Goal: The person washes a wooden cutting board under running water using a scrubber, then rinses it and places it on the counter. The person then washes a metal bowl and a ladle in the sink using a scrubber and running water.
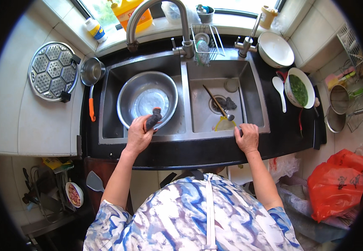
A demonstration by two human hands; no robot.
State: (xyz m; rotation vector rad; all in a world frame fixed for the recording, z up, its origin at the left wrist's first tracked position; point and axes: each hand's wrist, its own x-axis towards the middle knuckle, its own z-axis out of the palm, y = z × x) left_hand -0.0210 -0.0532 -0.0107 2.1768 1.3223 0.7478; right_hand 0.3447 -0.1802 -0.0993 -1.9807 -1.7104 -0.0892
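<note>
My left hand (pixel 140 133) grips a dark grey scrubbing cloth with orange edging (pixel 153 120) over the near rim of a round stainless steel basin (pixel 165 83). This basin stands in the left bowl of a double sink (pixel 184 94). My right hand (pixel 247 137) curls its fingers over the front rim of the right bowl. Inside that bowl, a long brown stick (pixel 212 98) and a spoon (pixel 230 117) lie across the drain area. Dark scrubber-like material (pixel 228 103) sits by the drain, and a yellow-rimmed item (pixel 225 124) is against the near wall.
A large faucet (pixel 186 31) arches over the left bowl. To the right are a white spoon (pixel 279 93), a bowl of chopped greens (pixel 299 89) and a white bowl (pixel 277 51). At left stand an orange-handled ladle (pixel 92 72) and a perforated steamer plate (pixel 54 71).
</note>
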